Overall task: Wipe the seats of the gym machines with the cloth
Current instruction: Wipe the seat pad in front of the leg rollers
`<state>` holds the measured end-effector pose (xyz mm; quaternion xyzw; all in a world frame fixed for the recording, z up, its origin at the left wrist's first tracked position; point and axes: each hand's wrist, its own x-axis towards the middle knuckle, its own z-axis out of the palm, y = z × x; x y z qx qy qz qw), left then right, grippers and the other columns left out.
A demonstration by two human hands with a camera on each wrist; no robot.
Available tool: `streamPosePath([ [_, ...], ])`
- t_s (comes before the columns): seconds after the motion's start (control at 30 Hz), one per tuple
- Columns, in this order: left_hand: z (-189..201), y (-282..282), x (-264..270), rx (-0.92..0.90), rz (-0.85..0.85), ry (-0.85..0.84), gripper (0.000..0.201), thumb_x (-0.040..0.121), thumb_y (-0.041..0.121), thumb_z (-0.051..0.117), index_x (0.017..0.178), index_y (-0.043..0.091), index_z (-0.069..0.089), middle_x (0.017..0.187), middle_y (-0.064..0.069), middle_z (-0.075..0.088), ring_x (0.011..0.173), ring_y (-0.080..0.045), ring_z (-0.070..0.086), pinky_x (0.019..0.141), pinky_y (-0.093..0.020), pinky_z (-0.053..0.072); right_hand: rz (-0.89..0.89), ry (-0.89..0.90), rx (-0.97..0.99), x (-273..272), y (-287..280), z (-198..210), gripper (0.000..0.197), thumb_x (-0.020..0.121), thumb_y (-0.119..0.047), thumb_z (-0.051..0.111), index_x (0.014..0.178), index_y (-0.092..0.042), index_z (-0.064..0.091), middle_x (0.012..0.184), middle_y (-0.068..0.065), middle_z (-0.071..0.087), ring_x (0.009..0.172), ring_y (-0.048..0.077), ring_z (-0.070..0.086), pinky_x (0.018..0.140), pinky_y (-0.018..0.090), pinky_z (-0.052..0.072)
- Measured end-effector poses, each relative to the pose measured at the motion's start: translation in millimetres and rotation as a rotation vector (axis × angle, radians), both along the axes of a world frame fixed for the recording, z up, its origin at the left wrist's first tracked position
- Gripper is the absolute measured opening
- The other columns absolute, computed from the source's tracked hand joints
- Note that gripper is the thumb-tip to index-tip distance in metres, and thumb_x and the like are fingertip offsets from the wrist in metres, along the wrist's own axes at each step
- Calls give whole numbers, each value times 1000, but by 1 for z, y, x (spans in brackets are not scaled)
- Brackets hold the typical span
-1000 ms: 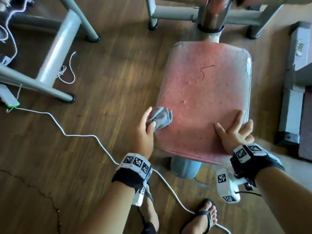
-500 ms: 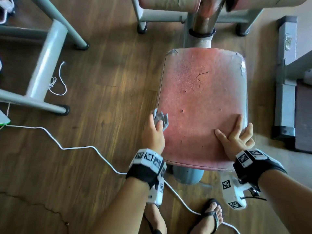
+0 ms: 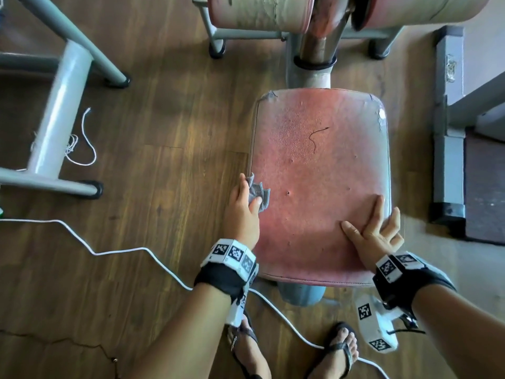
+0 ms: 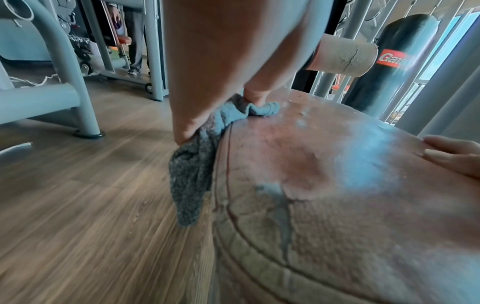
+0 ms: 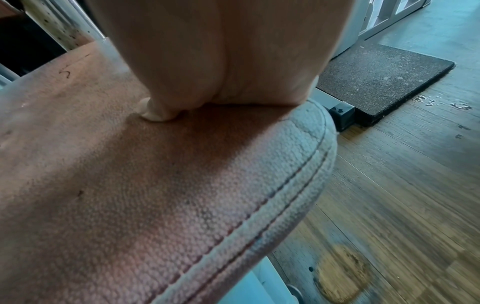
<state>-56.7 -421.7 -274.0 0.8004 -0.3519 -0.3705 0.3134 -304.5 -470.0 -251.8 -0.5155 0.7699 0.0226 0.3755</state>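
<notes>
Our left hand (image 3: 241,206) grips the cloth (image 3: 258,194) at the left edge of the red seat (image 3: 319,170), which spreads rightward toward our flat, open right hand (image 3: 374,231).

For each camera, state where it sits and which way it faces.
Head: on the head, looking down at the red seat; left hand, right hand, sandalled feet.
Left wrist: low beside the seat's left edge, facing along the hand gripping the grey cloth.
Right wrist: low over the right edge, facing the flat palm.
All share the seat.
</notes>
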Motion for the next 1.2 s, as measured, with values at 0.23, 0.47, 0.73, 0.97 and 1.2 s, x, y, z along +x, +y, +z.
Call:
streamPosePath([
  [0.23, 15, 2, 1, 62, -38, -41, 64, 97, 14, 51, 153, 20, 20, 143, -5, 42, 125, -18, 49, 95, -18, 34, 16, 12, 24, -1, 0, 1, 93, 77, -70, 51, 141, -56, -15, 156, -5, -15, 138, 37, 11, 116, 50, 12],
  [0.47, 18, -54, 19, 78, -105, -119, 66, 95, 12, 55, 152, 19, 23, 146, -10, 37, 133, -25, 40, 112, -31, 29, 50, 37, 115, -2, -2, 6, 92, 77, -74, 45, 138, -56, -21, 155, -7, -21, 140, 36, 9, 112, 57, 16],
  [0.73, 24, -66, 23, 142, -79, -46, 65, 98, 14, 50, 153, 15, 16, 139, -14, 40, 125, -26, 47, 103, -29, 37, 77, 51, 170, -1, -6, 15, 92, 78, -74, 42, 139, -52, -23, 154, -6, -25, 141, 34, 9, 108, 57, 20],
  [0.97, 39, -29, 9, 169, -157, -141, 70, 97, 14, 53, 154, 20, 12, 147, -6, 32, 126, -19, 45, 90, -17, 34, 99, 57, 195, 0, -6, 18, 92, 72, -79, 34, 136, -54, -27, 153, -10, -28, 141, 31, 8, 108, 57, 21],
  [1.2, 32, -153, 40, 164, -177, -236, 65, 99, 18, 48, 154, 14, 13, 145, -15, 35, 126, -29, 45, 94, -28, 34, 96, 55, 190, 0, -4, 17, 91, 71, -79, 33, 133, -57, -29, 152, -12, -29, 141, 29, 7, 108, 56, 21],
])
